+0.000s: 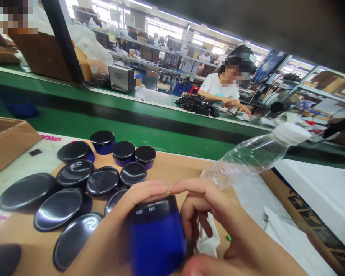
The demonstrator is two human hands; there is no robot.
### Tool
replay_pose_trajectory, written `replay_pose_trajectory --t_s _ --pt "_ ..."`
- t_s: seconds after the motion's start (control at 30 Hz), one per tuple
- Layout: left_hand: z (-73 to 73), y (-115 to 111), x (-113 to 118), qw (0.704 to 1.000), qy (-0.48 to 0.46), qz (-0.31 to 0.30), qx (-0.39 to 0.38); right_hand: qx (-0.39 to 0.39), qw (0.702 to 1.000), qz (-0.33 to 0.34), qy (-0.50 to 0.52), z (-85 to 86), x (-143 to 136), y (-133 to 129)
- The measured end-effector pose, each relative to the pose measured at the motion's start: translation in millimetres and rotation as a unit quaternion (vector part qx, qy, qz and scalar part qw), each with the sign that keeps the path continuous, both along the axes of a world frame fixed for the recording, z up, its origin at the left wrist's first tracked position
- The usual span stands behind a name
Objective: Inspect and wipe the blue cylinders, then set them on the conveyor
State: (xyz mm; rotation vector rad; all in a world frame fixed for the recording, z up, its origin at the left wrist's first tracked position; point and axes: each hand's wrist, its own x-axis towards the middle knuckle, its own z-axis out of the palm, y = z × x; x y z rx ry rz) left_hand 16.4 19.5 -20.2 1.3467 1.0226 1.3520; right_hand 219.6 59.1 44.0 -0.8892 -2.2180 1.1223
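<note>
Both the left hand [123,212] and the right hand [232,214] are at one blue container [158,245], which lies between them: at 3 o'clock from the left hand, at 9 o'clock from the right hand. The left hand is wrapped about it, with the fingers bent over its black top [166,209], where ON and OFF are printed. The right hand is curled, one fingertip at the far corner of this top; whether it grips, I cannot tell.

Seen from the container, the largest thing is a green strip [175,143], which crosses at 12 o'clock. Beyond it, at 1 o'clock, is a person [217,88] in a white shirt. Under the hands lies a brown cardboard sheet [172,165]. Farther off, at 10 o'clock, is a cardboard box [14,142]. Between 1 and 2 o'clock is a clear bottle [247,157] with a white cap. Several round containers [102,181] are also at 10 o'clock, nearer than the box; the left hand partly hides some. At 3 o'clock, the right hand partly covers a crumpled white piece [209,241]. Smallest is a green bit [229,238], near this piece.
</note>
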Motion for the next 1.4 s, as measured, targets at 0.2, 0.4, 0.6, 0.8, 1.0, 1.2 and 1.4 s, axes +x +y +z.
replay_pose_trajectory --t_s 0.2,0.4,0.6,0.8,1.0,1.2,1.4 --pt "-25.5 -0.3 -14.1 0.994 0.074 -0.056 0.065 -0.076 0.995 -0.062 0.027 -4.4 -6.7 -2.8" --pt "-14.0 -5.6 -6.6 0.997 0.036 -0.047 -0.05 -0.12 0.988 0.002 0.093 -6.4 -9.3 5.1" --pt "-13.6 5.4 0.4 0.999 -0.002 -0.024 0.03 0.025 0.998 -0.061 0.005 -13.0 -9.9 2.2" --pt "-4.7 -2.8 -5.8 0.995 -0.051 -0.025 -0.084 -0.038 0.989 -0.107 -0.091 -16.5 -18.1 -3.9" --pt "12.0 -1.5 -1.7 0.985 -0.124 -0.012 -0.117 0.124 0.986 -0.104 -0.038 -23.5 -16.8 -1.4" --pt "19.0 5.3 -3.6 0.99 -0.087 -0.028 -0.11 0.248 0.964 -0.094 0.008 -21.9 -8.6 -5.5" --pt "14.2 -4.2 1.4 0.977 -0.137 -0.066 -0.148 0.021 0.997 -0.045 0.053 -16.0 -5.7 2.3"
